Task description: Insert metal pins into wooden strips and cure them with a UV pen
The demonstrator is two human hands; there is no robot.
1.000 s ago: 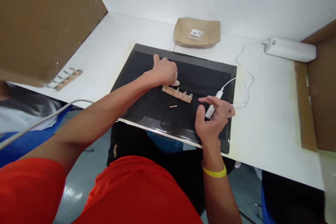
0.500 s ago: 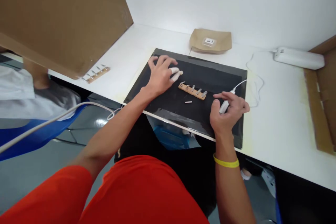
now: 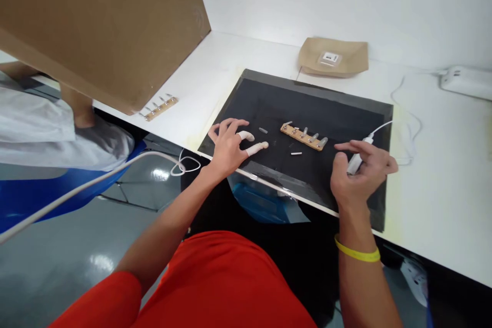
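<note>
"What changed?"

"I see the left hand (image 3: 227, 149) spread, drawn back, baring a clear tip (image 3: 263, 130) near the wooden strip (image 3: 297, 136) on the mat (image 3: 315, 100); the right hand (image 3: 361, 173) curls around a white stick (image 3: 354, 165)."

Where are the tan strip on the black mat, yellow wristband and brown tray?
Tan strip (image 3: 299, 136), head view: top, near middle.
Yellow wristband (image 3: 357, 254), head view: middle of band.
Brown tray (image 3: 354, 58), head view: bare right part.

Bright light, glare on floor (image 3: 88, 238)
</note>
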